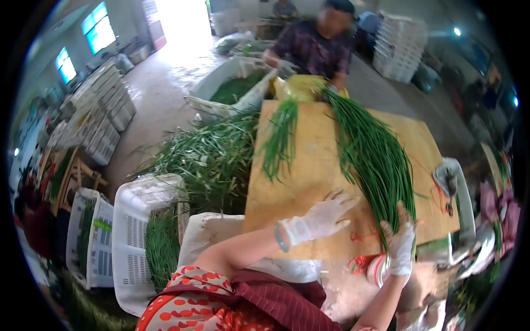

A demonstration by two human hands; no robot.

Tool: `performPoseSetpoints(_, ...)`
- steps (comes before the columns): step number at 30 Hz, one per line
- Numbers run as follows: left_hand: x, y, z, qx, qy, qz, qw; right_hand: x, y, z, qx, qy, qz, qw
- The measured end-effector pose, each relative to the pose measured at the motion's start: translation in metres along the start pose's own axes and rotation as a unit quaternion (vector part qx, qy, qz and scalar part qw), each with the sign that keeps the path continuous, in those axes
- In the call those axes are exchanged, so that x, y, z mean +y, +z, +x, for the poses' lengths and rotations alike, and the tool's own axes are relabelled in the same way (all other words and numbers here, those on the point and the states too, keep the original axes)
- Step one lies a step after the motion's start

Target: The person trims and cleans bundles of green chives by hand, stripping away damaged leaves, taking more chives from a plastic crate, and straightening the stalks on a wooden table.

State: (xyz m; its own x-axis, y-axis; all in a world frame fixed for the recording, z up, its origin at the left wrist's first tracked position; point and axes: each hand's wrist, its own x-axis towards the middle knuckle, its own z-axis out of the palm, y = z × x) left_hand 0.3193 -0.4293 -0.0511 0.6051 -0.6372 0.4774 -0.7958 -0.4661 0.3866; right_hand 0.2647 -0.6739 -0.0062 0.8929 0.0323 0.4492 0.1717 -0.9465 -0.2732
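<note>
Daylight spills through a doorway [182,27] into a workroom; left of the wooden board [314,138] stand stacked white crates [110,110], then, nearer it, a slatted basket [130,220] of greens and a loose leafy heap [204,160]. On the board's far left lies a small green bunch [284,132], best kept apart from the larger one. Beyond the far edge is a co-worker [314,49]. The left hand [323,218], gloved, hovers over the board's near middle, fingers apart and holding nothing; a flat, light palm would gather strays without bruising them. The long green bundle [381,154] runs down the board's right half to its near edge. At that end is the right hand [402,240], also gloved, thumb and fingers parted against the stalks; whether they grip, I cannot tell. Gentle, even pressure there should level the ends, while a hard squeeze could crease the thin leaves.
</note>
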Motion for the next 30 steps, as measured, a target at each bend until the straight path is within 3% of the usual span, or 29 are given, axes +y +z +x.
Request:
performPoseSetpoints(2, -0.02, -0.027, -0.037, 0.047, -0.086, 0.017, 0.995, -0.028, 0.016, -0.006, -0.015, -0.089, 0.006, 0.996)
performPoseSetpoints(4, -0.036, -0.067, -0.085, 0.109, -0.119, 0.035, 0.986, -0.062, 0.029, -0.015, -0.058, -0.062, 0.103, 0.991)
performPoseSetpoints(6, -0.04, -0.116, -0.135, 0.193, -0.191, 0.066, 0.96, -0.066, 0.067, -0.03, -0.12, -0.072, 0.114, 0.984)
performPoseSetpoints(7, -0.041, -0.133, -0.163, 0.224, -0.241, 0.098, 0.939, -0.086, 0.066, -0.026, -0.088, -0.175, 0.082, 0.977)
performPoseSetpoints(8, -0.042, -0.148, -0.194, 0.253, -0.291, 0.127, 0.914, -0.104, 0.068, -0.025, -0.088, -0.187, 0.083, 0.975)
performPoseSetpoints(10, -0.044, -0.17, -0.264, 0.279, -0.378, 0.137, 0.872, -0.137, 0.073, -0.024, -0.236, -0.096, 0.298, 0.92)
performPoseSetpoints(11, -0.045, -0.175, -0.301, 0.293, -0.423, 0.145, 0.845, -0.149, 0.078, -0.024, -0.239, -0.106, 0.296, 0.919)
performPoseSetpoints(14, -0.028, -0.171, -0.402, 0.299, -0.539, 0.181, 0.767, -0.176, 0.106, -0.026, -0.434, 0.005, 0.379, 0.817)
performPoseSetpoints(15, -0.019, -0.164, -0.434, 0.306, -0.561, 0.172, 0.75, -0.19, 0.11, -0.025, -0.471, -0.037, 0.441, 0.763)
performPoseSetpoints(16, -0.009, -0.155, -0.464, 0.312, -0.582, 0.163, 0.733, -0.206, 0.114, -0.017, -0.476, -0.045, 0.435, 0.763)
performPoseSetpoints(18, 0.016, -0.134, -0.515, 0.324, -0.619, 0.138, 0.701, -0.228, 0.125, 0.007, -0.617, -0.088, 0.387, 0.679)
performPoseSetpoints(20, 0.037, -0.112, -0.557, 0.338, -0.677, 0.092, 0.647, -0.199, 0.211, 0.041, -0.601, -0.099, 0.374, 0.7)
performPoseSetpoints(22, 0.053, -0.092, -0.592, 0.332, -0.71, 0.076, 0.617, -0.256, 0.206, 0.073, -0.44, -0.081, 0.394, 0.803)
performPoseSetpoints(23, 0.06, -0.085, -0.605, 0.321, -0.729, 0.079, 0.6, -0.255, 0.251, 0.094, -0.331, -0.051, 0.422, 0.842)
performPoseSetpoints(24, 0.066, -0.083, -0.614, 0.325, -0.731, 0.078, 0.595, -0.288, 0.241, 0.1, -0.207, -0.052, 0.266, 0.94)
performPoseSetpoints(25, 0.072, -0.081, -0.622, 0.334, -0.744, 0.078, 0.573, -0.322, 0.23, 0.102, -0.164, -0.102, 0.218, 0.957)
performPoseSetpoints(26, 0.078, -0.079, -0.63, 0.339, -0.758, 0.075, 0.552, -0.348, 0.239, 0.1, -0.223, -0.068, 0.349, 0.908)
performPoseSetpoints(28, 0.08, -0.069, -0.656, 0.326, -0.78, 0.058, 0.531, -0.422, 0.21, 0.066, -0.247, -0.201, 0.277, 0.907)
performPoseSetpoints(30, 0.082, -0.052, -0.679, 0.329, -0.785, 0.081, 0.518, -0.467, 0.22, 0.04, -0.383, -0.269, 0.206, 0.859)
